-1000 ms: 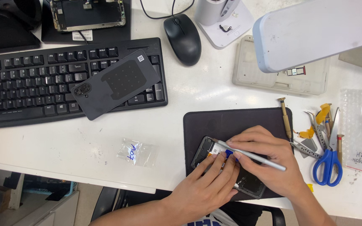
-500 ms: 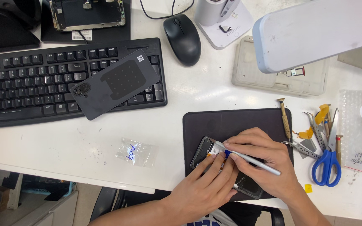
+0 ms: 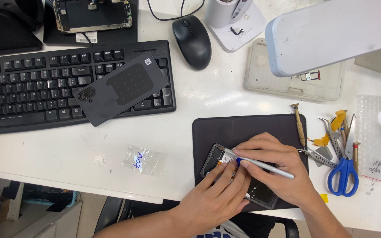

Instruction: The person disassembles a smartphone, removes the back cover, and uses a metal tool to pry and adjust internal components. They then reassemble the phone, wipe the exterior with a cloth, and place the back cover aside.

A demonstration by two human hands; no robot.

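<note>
We find the opened phone (image 3: 217,159) on the black mat (image 3: 248,130), near edge, long axis running far-left to near-right. Right hand (image 3: 274,169) pinches a silver screwdriver (image 3: 261,164), tip at the far-left end. Left hand (image 3: 219,200) presses 2 fingers beside it.

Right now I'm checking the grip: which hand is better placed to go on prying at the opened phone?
Right hand: it holds the silver tool at the phone; left hand braces it.
</note>
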